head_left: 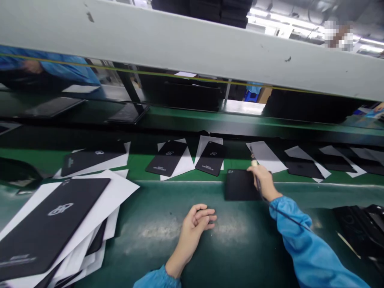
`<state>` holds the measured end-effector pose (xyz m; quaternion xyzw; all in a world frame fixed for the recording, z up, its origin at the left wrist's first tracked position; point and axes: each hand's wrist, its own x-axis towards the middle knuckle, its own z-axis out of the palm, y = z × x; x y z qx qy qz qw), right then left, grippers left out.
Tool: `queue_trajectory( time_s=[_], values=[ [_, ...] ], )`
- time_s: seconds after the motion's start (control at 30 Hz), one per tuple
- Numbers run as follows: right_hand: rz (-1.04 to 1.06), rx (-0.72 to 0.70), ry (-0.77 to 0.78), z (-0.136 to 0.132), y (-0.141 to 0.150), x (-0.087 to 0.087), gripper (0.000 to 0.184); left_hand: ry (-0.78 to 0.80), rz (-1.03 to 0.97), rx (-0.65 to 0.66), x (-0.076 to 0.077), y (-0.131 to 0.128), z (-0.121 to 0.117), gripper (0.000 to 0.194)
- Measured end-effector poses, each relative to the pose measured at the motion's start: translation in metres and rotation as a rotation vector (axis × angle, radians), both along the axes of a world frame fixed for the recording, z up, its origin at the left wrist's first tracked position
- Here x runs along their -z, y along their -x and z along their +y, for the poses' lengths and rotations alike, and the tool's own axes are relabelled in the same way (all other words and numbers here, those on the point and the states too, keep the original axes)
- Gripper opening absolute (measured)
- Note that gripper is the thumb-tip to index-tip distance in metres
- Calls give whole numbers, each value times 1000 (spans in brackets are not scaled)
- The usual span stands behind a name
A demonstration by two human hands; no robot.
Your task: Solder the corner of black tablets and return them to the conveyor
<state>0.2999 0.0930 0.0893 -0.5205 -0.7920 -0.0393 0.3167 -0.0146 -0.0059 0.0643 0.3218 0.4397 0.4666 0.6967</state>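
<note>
My right hand [262, 182] is closed around a soldering iron [254, 162], its metal tip pointing away from me and its cord trailing back along my blue sleeve. Under that hand lies a plain black tablet back cover [240, 186], at the near edge of the green belt; whether my fingers also grip it I cannot tell. My left hand [195, 222] hovers over the green work surface [162, 240], palm inward, its fingers loosely bent and apart with nothing in them. A white sheet [270, 158] rests on the belt just beyond the iron.
At left stands a pile of black covers [54, 228] interleaved with white sheets. More covers [169, 158] on sheets line the belt. Black items [360, 232] lie at right. A pale beam [192, 44] crosses overhead. Across the line, a person's blue sleeve [69, 70] shows.
</note>
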Motion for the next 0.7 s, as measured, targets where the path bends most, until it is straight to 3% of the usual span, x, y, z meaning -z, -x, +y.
queue_trajectory(
  time_s=[0.1, 0.17, 0.23, 0.33, 0.47, 0.57, 0.7],
  values=[
    [25, 119, -41, 36, -27, -14, 28, -22, 16, 14, 1, -2, 0, 38],
    [53, 170, -55, 54, -20, -16, 26, -29, 23, 10, 3, -3, 1, 36],
    [78, 179, -41, 64, 10, -11, 24, -34, 21, 3, 7, -2, 1, 36],
    [75, 130, 40, 66, 77, 2, 19, -37, 15, 3, 13, -1, 3, 40],
    [24, 147, 165, 67, 156, 16, 33, -15, 38, -27, 14, 1, 4, 44],
    [8, 208, 236, 78, 186, 22, 48, -4, 60, -95, 11, -1, 6, 48],
    [20, 284, 294, 90, 195, 26, 54, 8, 77, -112, 9, -4, 8, 57]
  ],
)
